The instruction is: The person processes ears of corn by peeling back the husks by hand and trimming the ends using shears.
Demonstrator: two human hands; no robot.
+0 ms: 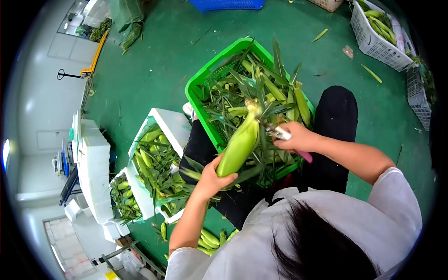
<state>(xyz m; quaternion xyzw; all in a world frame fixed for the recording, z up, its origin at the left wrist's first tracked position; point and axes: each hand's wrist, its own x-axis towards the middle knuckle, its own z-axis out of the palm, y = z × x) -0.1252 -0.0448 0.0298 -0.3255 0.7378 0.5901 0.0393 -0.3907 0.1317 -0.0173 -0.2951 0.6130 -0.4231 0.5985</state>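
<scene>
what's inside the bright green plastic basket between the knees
The basket holds tangled long green leaves and pale green husks. They cover its floor, which cannot be seen; the plump green corn ear held above hides some too.

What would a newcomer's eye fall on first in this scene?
Probably the big pale-green ear of corn in its husk, held mid-picture by the left hand, with a silver metal tool with a pink handle in the right hand close by. Then the bright green plastic basket behind it, heaped with long green leaves. On its left, a white foam-like box holds more corn.
</scene>
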